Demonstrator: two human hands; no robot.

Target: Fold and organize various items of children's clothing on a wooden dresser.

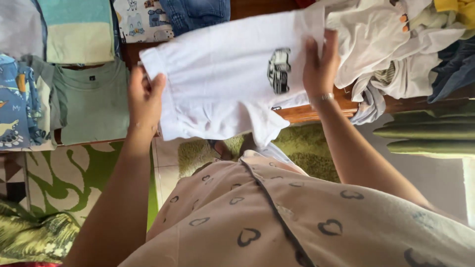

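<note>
I hold a small white T-shirt (222,74) with a black vehicle print stretched out between both hands, above the edge of a wooden table (302,112). My left hand (144,99) grips its left end, thumb on top of the fabric. My right hand (320,62) grips its right end, just beside the print, with a thin bracelet on the wrist. The lower part of the shirt hangs down in front of my body.
Folded clothes lie on the table at the left: a green T-shirt (91,101), a blue dinosaur-print garment (17,104), a pale striped piece (79,29). A loose heap of unfolded clothes (396,44) fills the right. A green patterned rug (74,173) covers the floor below.
</note>
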